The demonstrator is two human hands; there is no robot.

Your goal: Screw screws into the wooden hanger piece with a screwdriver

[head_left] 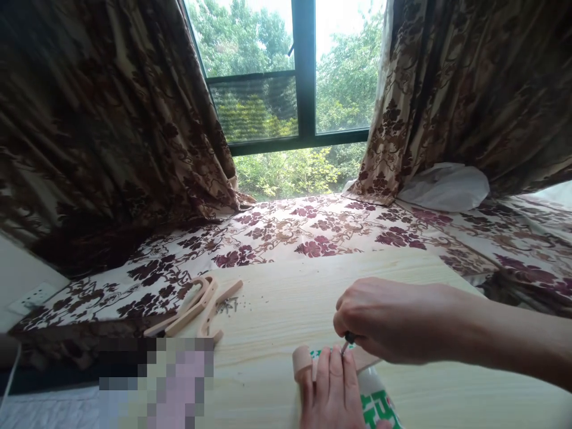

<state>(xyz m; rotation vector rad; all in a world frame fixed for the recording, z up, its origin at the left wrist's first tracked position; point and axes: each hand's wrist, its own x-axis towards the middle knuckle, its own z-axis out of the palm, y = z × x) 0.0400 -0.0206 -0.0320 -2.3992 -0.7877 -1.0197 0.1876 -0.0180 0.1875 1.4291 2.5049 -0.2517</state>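
My right hand (384,319) is closed in a fist around the dark handle of a screwdriver (349,338). Its thin metal shaft points down between the fingers of my left hand (333,390). That hand presses and steadies a pale wooden piece (302,360) with a rounded end, its fingers lying over the piece. Beneath both lies a white plastic bag (381,406) with green lettering. The screwdriver's tip and whatever it touches are hidden by my fingers.
Curved wooden parts (196,311) lie at the left edge of the light wooden table (277,286), beside several small screws (229,306). Behind is a ledge with a flowered cloth (313,229) and a white plastic bag (447,186). A blurred patch covers the lower left.
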